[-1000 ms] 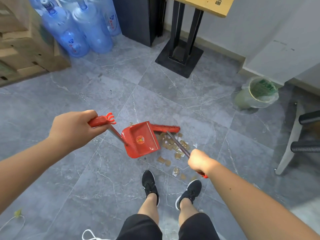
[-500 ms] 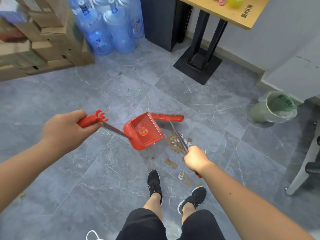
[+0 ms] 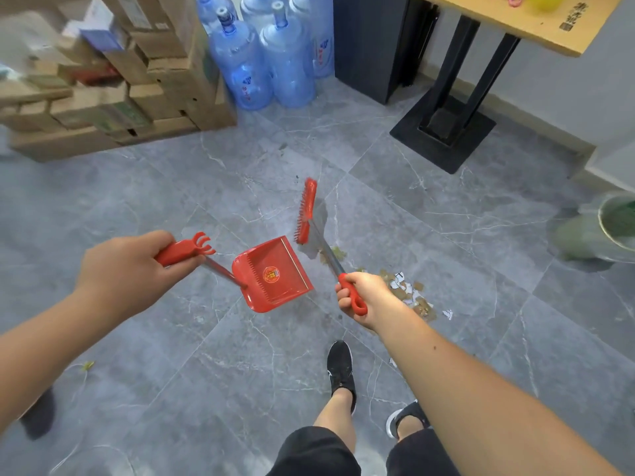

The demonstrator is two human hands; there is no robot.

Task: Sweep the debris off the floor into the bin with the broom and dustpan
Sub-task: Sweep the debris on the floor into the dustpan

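Two hands hold tools. L hand (image 3: 127,266) grips the red dustpan (image 3: 275,278) handle, pan in mid frame. R hand (image 3: 364,297) grips the red broom (image 3: 307,211), brush just above-right of pan. Debris (image 3: 409,293) lies on floor (image 3: 206,372) right of R hand. Bin (image 3: 615,225) at right edge.

There are 2 hands in view: the left hand (image 3: 127,269) at near left and the right hand (image 3: 364,297) at near right. Between them are 1 red dustpan (image 3: 275,280) and 1 red broom (image 3: 307,211). 1 bin (image 3: 615,221) stands at the right edge. At least 5 blue water bottles (image 3: 240,70) cluster far off, beside 1 dark cabinet (image 3: 367,46). 1 table (image 3: 536,25) is at far right. 2 black shoes (image 3: 340,369) are near. The debris (image 3: 409,293) is many small scraps, and the cardboard boxes (image 3: 165,80) at far left are blurred. Neither can be counted.
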